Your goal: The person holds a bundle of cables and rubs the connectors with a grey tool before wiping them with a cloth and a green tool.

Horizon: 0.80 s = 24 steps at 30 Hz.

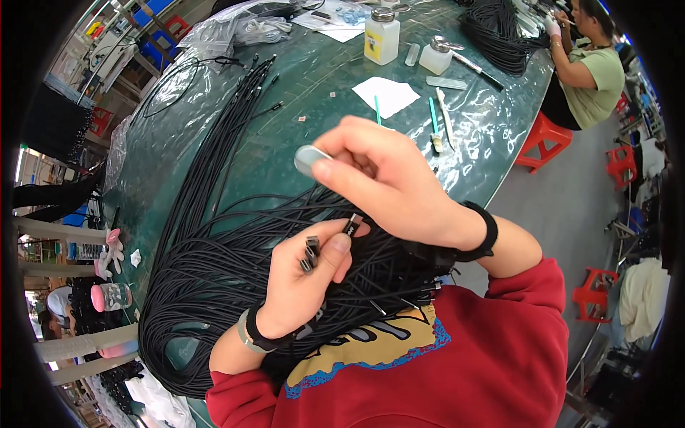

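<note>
My left hand is closed around black USB cable connectors. One black USB plug with a metal tip is pinched upright between thumb and forefinger, and more plugs stick out beside the palm. Just above, my right hand pinches a small translucent plastic scraper with a rounded end, held apart from the plug. Beneath both hands lies a big heap of black cables, looped at the left and covering my lap side of the table. Their far plug ends fan out toward the back.
Two dispenser bottles stand at the back of the green table. Nearby are white paper, a brush, a black marker and another translucent scraper. A co-worker sits at the far right; red stools stand on the floor.
</note>
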{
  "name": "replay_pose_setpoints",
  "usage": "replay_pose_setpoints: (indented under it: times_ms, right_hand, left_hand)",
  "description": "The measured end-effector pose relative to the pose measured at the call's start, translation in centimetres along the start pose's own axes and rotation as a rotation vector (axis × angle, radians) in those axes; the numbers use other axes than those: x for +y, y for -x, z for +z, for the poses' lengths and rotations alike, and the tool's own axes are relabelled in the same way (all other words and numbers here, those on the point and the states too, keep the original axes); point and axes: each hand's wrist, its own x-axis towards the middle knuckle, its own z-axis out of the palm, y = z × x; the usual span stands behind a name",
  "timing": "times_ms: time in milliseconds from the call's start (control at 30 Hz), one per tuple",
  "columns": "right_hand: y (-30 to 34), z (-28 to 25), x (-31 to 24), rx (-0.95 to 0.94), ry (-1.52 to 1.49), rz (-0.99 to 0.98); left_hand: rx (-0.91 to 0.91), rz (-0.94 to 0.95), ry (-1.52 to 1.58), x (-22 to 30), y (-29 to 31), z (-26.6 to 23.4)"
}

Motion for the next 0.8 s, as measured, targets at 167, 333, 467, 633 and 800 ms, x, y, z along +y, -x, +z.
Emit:
replay_pose_setpoints:
  times_ms: [167,333,467,633,800]
  right_hand:
    - [0.5,0.3,1.1,-0.019,0.173,-0.181]
    - [-0.6,0.5,1.1,0.059,0.189,-0.218]
    - [0.1,-1.1,1.1,0.086,-0.025,-0.065]
    - [2.4,-2.5,0.8,-0.019,-0.129,0.107]
    - [3.6,-1.8,0.8,0.008,-0.07,-0.034]
  left_hand:
    - [-0.025,-0.091,0.178,-0.2,-0.1,-0.1]
    - [-0.299,-0.28,0.513,0.1,-0.7,-0.3]
    - [-0.359,-0.405,0.68,-0.3,-0.8,-1.3]
    - [-0.133,-0.188,0.574,0.3,-0.3,-0.8]
    - [0.141,-0.042,0.326,0.6,0.1,-0.2]
